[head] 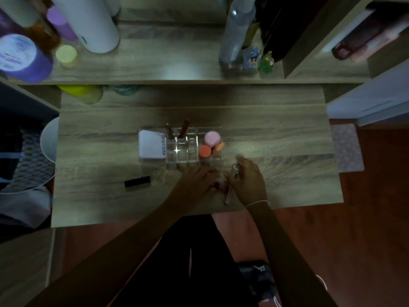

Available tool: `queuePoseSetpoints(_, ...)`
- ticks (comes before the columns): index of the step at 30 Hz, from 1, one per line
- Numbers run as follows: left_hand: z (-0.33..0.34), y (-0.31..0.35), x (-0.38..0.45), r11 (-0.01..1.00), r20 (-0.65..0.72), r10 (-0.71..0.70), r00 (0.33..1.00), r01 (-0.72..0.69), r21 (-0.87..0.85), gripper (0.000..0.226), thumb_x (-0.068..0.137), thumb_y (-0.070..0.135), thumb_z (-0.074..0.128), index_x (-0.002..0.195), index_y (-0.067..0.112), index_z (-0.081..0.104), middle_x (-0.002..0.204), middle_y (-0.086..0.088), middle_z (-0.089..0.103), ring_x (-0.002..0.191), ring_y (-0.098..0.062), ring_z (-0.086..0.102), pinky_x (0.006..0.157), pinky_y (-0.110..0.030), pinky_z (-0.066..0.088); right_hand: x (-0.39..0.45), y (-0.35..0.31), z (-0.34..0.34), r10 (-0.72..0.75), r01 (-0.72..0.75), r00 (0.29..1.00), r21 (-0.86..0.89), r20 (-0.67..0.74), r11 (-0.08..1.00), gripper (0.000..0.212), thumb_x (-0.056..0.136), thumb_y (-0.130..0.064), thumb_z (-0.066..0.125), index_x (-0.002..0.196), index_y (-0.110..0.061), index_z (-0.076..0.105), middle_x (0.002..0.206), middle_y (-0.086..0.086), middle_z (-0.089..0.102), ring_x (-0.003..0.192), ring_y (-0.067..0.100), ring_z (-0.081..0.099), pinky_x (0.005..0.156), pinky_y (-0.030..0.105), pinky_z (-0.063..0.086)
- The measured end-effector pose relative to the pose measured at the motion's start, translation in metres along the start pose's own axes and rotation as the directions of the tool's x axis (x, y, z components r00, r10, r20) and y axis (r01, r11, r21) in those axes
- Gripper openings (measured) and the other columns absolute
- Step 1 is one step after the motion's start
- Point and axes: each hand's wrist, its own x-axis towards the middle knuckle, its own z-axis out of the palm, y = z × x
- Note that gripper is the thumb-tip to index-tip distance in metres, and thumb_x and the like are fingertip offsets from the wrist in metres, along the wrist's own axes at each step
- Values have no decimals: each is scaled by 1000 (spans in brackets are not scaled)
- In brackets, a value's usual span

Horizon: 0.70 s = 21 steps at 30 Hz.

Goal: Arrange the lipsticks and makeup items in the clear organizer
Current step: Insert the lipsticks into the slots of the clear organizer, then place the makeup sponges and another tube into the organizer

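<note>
The clear organizer (192, 159) stands mid-table. It holds a white box (151, 144) at its left, two brown lipstick tubes (183, 129) upright in its back cells, and a pink round case (212, 138), an orange jar (204, 151) and an orange sponge (218, 148) at its right. A black lipstick (137, 181) lies on the table to the front left. My right hand (250, 180) grips a slim clear tube (230, 191) just in front of the organizer. My left hand (197, 180) rests flat beside it, over a small reddish item (218, 185) that is mostly hidden.
A raised shelf behind carries white and purple bottles (97, 23), a yellow-lidded jar (66, 55), a tall clear bottle (234, 34) and two small figurines (265, 62). A white bin (49, 140) stands at the table's left. A wooden floor lies to the right.
</note>
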Motion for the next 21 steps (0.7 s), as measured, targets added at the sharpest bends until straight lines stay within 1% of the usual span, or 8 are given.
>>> queuePoseSetpoints(3, 4, -6, 6, 1000, 75, 12, 997, -14, 25, 38, 75, 17, 75, 110, 9, 66, 114, -16, 66, 104, -37, 62, 86, -50, 51, 3, 3, 7, 17, -18, 999, -26, -38, 1000, 57, 75, -18, 73, 127, -12, 51, 127, 16, 54, 115, 30, 51, 91, 37, 45)
queuePoseSetpoints(7, 3, -9, 13, 990, 42, 68, 997, -72, 118, 20, 77, 21, 65, 90, 8, 72, 95, -14, 72, 84, -31, 69, 73, -40, 56, 6, 5, 9, 13, -18, 994, -42, -107, 999, 43, 76, -14, 69, 118, -11, 56, 115, 17, 59, 104, 32, 55, 84, 35, 44)
queuePoseSetpoints(9, 2, -9, 14, 993, 36, 60, 998, -63, 98, 19, 75, 15, 72, 88, 2, 71, 92, -18, 72, 81, -34, 69, 71, -42, 58, 8, 4, 6, 18, -22, 991, -23, -134, 999, 37, 75, -11, 69, 110, -9, 59, 107, 19, 61, 99, 33, 56, 81, 35, 45)
queuePoseSetpoints(11, 0, -9, 12, 999, 35, 28, 999, -29, 37, 25, 71, 10, 79, 91, -2, 69, 93, -22, 70, 84, -37, 68, 74, -47, 57, 12, 3, 0, 36, -35, 988, 13, -152, 999, 31, 73, -8, 70, 102, -6, 61, 100, 19, 64, 96, 35, 59, 82, 36, 45)
queuePoseSetpoints(14, -8, -8, 7, 986, 1, -80, 997, 79, -145, 25, 86, 9, 64, 109, 1, 65, 109, -21, 66, 100, -36, 62, 89, -47, 50, 19, -1, -13, 160, -139, 975, 139, -156, 981, 28, 74, -15, 73, 98, -11, 59, 92, 14, 70, 87, 32, 65, 79, 33, 48)
queuePoseSetpoints(16, -16, -9, 1, 949, -44, -138, 989, 119, -293, 30, 92, 12, 56, 122, 8, 58, 120, -16, 62, 107, -29, 57, 93, -43, 45, 24, -9, -24, 225, -184, 959, 223, -175, 957, 31, 74, -17, 73, 100, -16, 57, 88, 8, 71, 83, 29, 67, 77, 31, 50)
queuePoseSetpoints(18, -27, -8, -4, 922, -127, -162, 979, 104, -373, 33, 94, 20, 49, 127, 16, 52, 119, -11, 61, 103, -21, 57, 89, -36, 46, 30, -23, -39, 224, -150, 946, 300, -233, 942, 30, 73, -12, 72, 98, -17, 57, 81, 0, 67, 79, 24, 67, 71, 27, 49)
queuePoseSetpoints(21, -42, -11, -7, 892, -224, -249, 942, 133, -432, 39, 94, 32, 38, 131, 23, 42, 113, -11, 61, 96, -16, 57, 80, -37, 52, 38, -55, -59, 167, -20, 944, 457, -284, 889, 31, 75, -6, 73, 99, -16, 58, 80, -3, 65, 74, 13, 65, 77, 36, 56)
